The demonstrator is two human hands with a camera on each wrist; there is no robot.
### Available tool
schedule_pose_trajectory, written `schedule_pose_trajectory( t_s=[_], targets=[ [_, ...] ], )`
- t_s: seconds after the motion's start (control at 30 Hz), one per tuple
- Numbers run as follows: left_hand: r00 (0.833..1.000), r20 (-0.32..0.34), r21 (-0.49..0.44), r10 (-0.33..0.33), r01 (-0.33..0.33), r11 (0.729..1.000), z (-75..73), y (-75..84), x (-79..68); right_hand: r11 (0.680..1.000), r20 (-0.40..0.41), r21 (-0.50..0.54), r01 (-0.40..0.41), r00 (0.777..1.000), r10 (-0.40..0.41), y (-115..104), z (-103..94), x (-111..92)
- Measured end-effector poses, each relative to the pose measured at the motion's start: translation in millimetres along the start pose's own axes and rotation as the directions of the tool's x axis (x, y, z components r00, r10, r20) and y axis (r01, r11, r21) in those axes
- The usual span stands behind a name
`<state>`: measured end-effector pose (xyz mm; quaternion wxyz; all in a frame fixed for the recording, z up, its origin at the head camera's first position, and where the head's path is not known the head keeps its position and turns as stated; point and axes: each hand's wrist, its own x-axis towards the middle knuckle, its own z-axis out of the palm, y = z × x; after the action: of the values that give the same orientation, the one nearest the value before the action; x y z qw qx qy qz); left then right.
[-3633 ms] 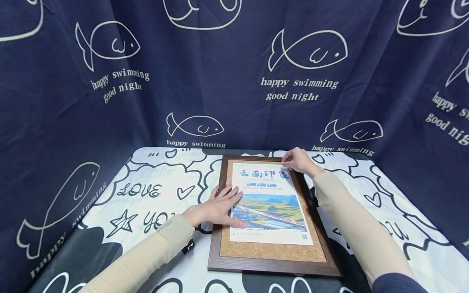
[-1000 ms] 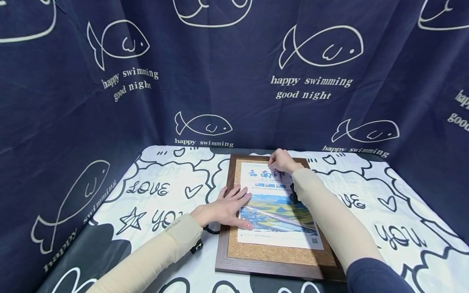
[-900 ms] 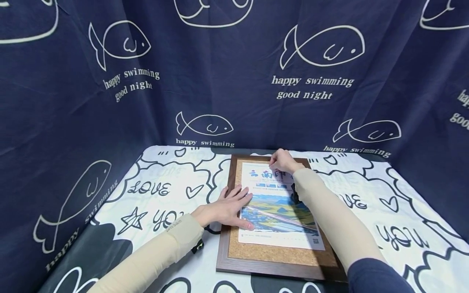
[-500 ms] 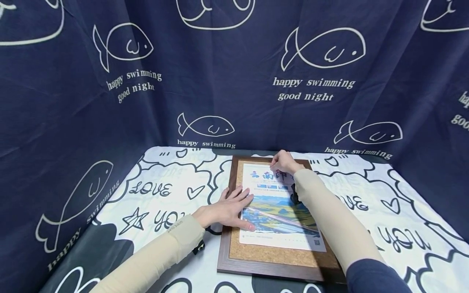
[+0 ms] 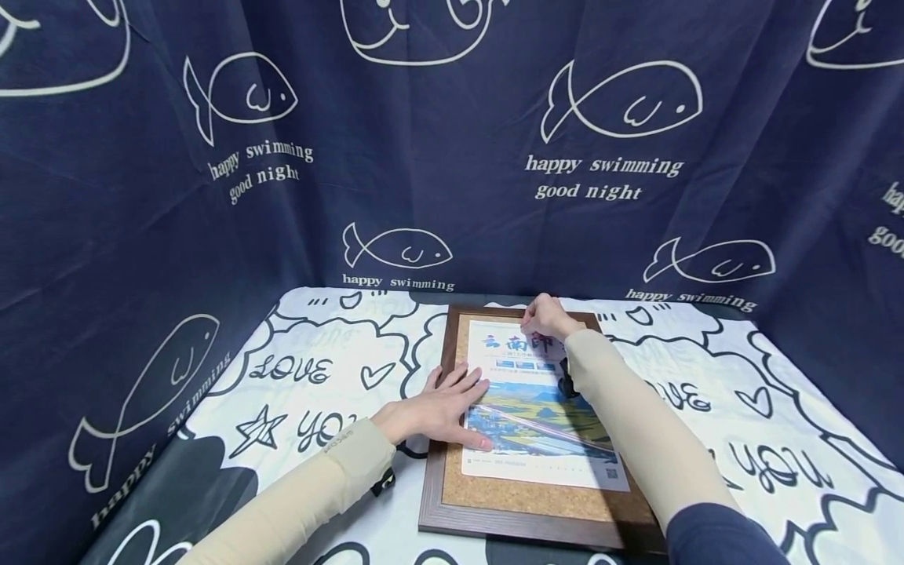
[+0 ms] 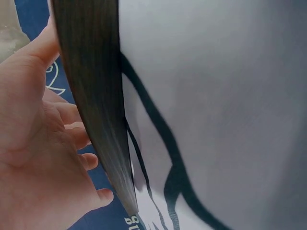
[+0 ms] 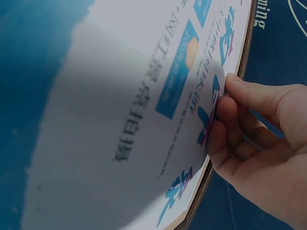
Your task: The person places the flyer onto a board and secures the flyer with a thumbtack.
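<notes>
A framed corkboard [image 5: 523, 497] with a dark wood frame lies on the table, a printed poster [image 5: 540, 468] flat on its cork. The poster shows a landscape and large Chinese title characters. My left hand [image 5: 439, 412] lies across the left side of the frame, fingers spread, fingertips and thumb on the poster's left part. My right hand [image 5: 549, 317] is at the poster's top edge near the middle. In the right wrist view its curled fingers [image 7: 223, 111] and thumb meet the paper beside the title; I cannot tell whether something small is pinched between them.
A white cloth [image 5: 297, 337] with black drawings and lettering covers the table around the board. Behind and at the sides hangs a navy curtain [image 5: 424, 180] with white fish. The right forearm [image 5: 636, 416] crosses over the board's right side.
My right hand has moved left from the poster's top right corner to the middle of its top edge, then stayed there. My left hand keeps its place. The head view has shifted slightly.
</notes>
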<state>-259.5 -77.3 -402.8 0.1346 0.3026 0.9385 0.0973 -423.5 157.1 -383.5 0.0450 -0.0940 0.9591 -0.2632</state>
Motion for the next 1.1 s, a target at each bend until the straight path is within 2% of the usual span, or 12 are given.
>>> schedule_pose_trajectory(
  t_s=[0.1, 0.5, 0.77, 1.1],
  targets=[
    [1.000, 0.000, 0.000, -0.001, 0.001, 1.000, 0.6, 0.2, -0.1, 1.000, -0.007, 0.002, -0.004, 1.000, 0.004, 0.5, 0.8, -0.7],
    [1.000, 0.002, 0.000, 0.004, -0.004, 1.000, -2.5, 1.4, -1.1, 0.996, 0.012, -0.052, 0.078, 0.997, -0.077, 7.7, -5.4, -0.6],
    [1.000, 0.006, 0.011, -0.005, 0.005, 1.000, -2.5, 0.3, -1.2, 0.982, -0.030, -0.079, 0.169, 0.985, -0.172, 8.3, -5.1, -0.9],
    [1.000, 0.003, 0.005, 0.003, -0.003, 1.000, -2.2, -0.2, -0.9, 0.980, -0.038, -0.137, 0.144, 0.988, -0.150, 0.8, -3.7, -2.8]
  ],
)
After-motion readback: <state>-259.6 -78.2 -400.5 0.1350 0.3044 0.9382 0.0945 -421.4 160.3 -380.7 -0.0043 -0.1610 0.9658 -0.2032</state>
